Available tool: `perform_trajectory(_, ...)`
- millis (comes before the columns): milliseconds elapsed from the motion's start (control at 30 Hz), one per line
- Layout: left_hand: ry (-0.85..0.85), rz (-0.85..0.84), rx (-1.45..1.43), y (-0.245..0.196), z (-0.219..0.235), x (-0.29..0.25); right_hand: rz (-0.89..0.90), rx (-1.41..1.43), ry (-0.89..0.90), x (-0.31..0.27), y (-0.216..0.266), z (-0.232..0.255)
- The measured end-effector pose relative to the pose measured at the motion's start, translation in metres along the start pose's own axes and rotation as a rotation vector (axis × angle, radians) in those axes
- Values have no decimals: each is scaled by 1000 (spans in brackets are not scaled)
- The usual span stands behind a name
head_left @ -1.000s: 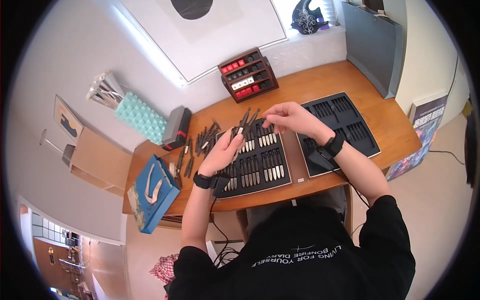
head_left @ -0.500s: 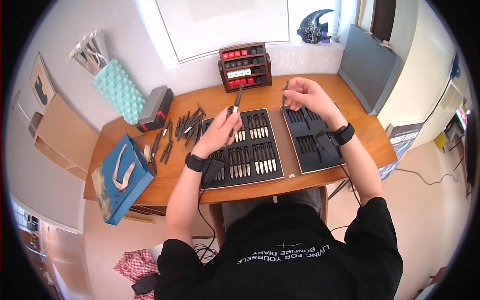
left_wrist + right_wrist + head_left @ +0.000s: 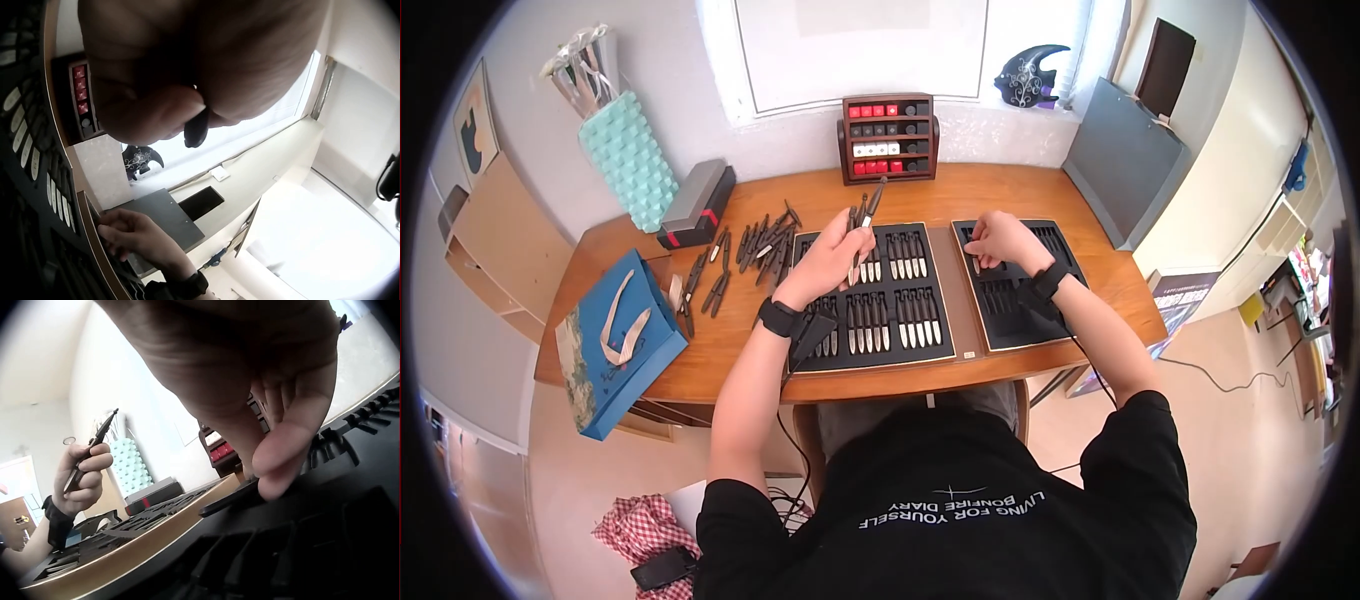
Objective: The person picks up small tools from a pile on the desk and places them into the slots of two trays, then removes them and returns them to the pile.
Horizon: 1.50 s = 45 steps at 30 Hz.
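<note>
your left hand clutched slim tools above the left tray while your right hand pinched one dark tool low at the right tray! it looked light, stiff, perhaps slick; mid-shaft seemed your surest hold.

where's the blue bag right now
In the head view, the blue bag is at the left end of the desk, left of the loose dark tools.
</note>
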<state>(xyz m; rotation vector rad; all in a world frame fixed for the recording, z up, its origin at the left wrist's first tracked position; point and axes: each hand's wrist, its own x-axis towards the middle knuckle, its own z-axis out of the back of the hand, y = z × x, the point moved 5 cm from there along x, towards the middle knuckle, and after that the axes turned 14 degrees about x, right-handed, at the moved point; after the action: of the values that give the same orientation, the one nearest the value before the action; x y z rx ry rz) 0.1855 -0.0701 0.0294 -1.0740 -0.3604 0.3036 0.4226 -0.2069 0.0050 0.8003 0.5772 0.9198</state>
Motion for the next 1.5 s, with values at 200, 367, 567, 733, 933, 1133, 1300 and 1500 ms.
perform_trajectory(200,3,-5,15,2,1,1,97,21,-48,7,-6,4)
perform_trajectory(367,-12,8,47,-3,1,-1,172,9,-34,3,-4,4)
perform_trajectory(567,-7,6,58,1,0,1,120,-17,-53,2,-5,4)
perform_trajectory(733,-27,6,59,-3,-2,-1,151,-52,-59,1,-4,1)
perform_trajectory(933,-19,9,84,-4,-5,-2,237,-126,-75,-5,-3,0)
perform_trajectory(1133,6,31,82,-3,-5,-2,336,-237,-81,-12,-2,-5)
perform_trajectory(1300,3,32,91,-2,-6,-2,276,-159,-60,-13,-3,-2)
perform_trajectory(1500,8,32,90,-3,-6,-3,278,-197,-23,-15,-1,0)
